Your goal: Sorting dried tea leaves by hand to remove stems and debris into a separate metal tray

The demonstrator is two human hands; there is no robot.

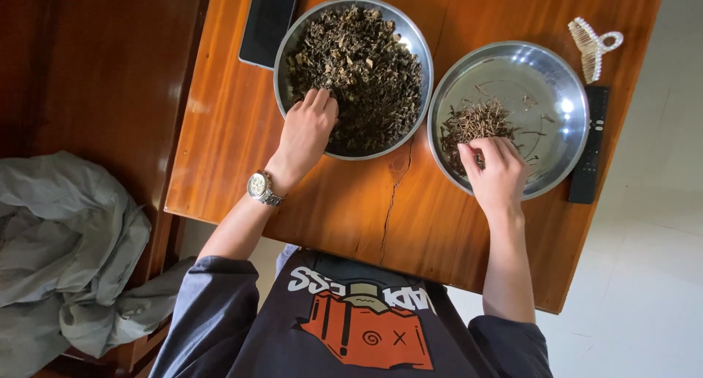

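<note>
Two round steel bowls sit on a brown wooden table [351, 217]. The left bowl [287, 43] is heaped with dark dried leaves [366, 70]. My left hand [306, 133], with a wristwatch [261, 188] on its wrist, reaches into the near left side of this bowl, fingers curled down into the leaves. The right bowl [564, 85] holds a small pile of thin brown stems [476, 122]. Over this bowl's near edge, my right hand [498, 174] has its fingertips pinched together at the stems; what they grip is too small to make out.
A dark flat tablet [269, 19] lies at the table's far left. A black remote [590, 147] and a pale hair claw clip [593, 45] lie right of the bowls. A grey garment [66, 246] is heaped on a seat to the left. A crack [392, 202] runs through the tabletop.
</note>
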